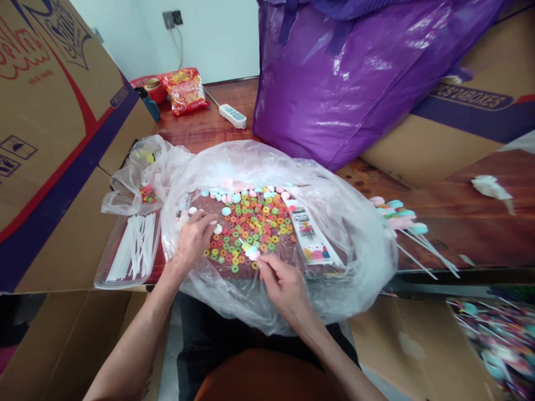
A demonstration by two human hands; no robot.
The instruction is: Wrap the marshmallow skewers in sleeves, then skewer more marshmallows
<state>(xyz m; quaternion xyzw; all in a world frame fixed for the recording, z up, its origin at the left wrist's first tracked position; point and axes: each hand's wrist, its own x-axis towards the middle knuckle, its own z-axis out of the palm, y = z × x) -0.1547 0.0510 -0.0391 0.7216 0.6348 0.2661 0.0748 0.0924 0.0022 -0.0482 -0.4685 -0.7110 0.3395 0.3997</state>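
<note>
A large clear plastic bag [355, 245] lies open on the wooden table and holds several small coloured candy rings [254, 220] and pastel round candies [228, 196]. My left hand [193, 238] reaches into the bag, fingers pinched on a white round candy [218, 229]. My right hand [284, 284] is closed on a thin white stick whose tip carries stacked pastel candies [252, 252]. A printed paper card [311, 236] lies inside the bag to the right.
White sticks [134, 248] lie in a clear tray at left, behind it a smaller plastic bag [142, 172]. Finished candy sticks [401, 220] lie at right. A purple bag [359, 78] and cardboard boxes [50, 122] surround the table; a power strip [233, 116] lies behind.
</note>
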